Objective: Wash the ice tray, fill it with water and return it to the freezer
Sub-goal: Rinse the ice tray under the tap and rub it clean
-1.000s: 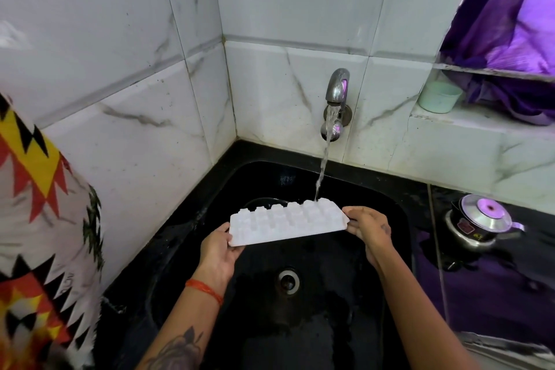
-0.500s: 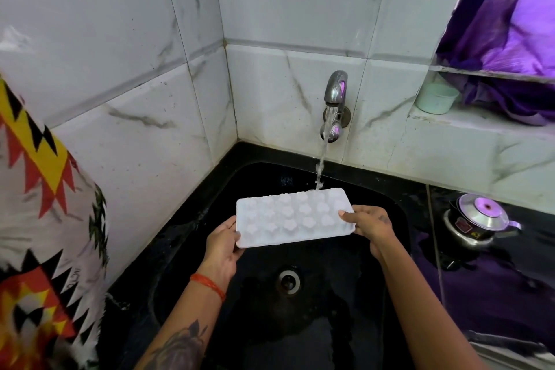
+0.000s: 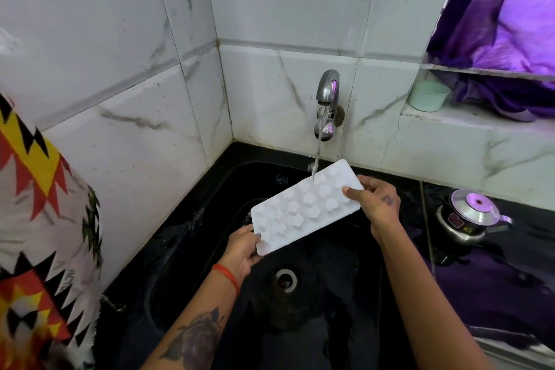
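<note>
From the head camera, a white rectangular plastic ice tray (image 3: 306, 209) with flower-shaped cells is held tilted over a black sink (image 3: 210, 264), its far right end raised toward the wall and its near left end lower. The left hand (image 3: 241, 249) pinches the lower left corner, thumb on top and fingers curled beneath; a red thread band circles that wrist. The right hand (image 3: 375, 204) grips the upper right end, thumb lying across the tray's top face. A chrome wall tap (image 3: 329, 93) set in white marble-look tiles runs a thin stream of water (image 3: 318, 144) that lands on the tray's raised end. The round metal drain (image 3: 285, 279) sits below the tray. At right, a steel kettle (image 3: 471, 216) stands on the dark counter, and a pale green cup (image 3: 428, 97) sits on a ledge beside purple cloth (image 3: 510, 24).
</note>
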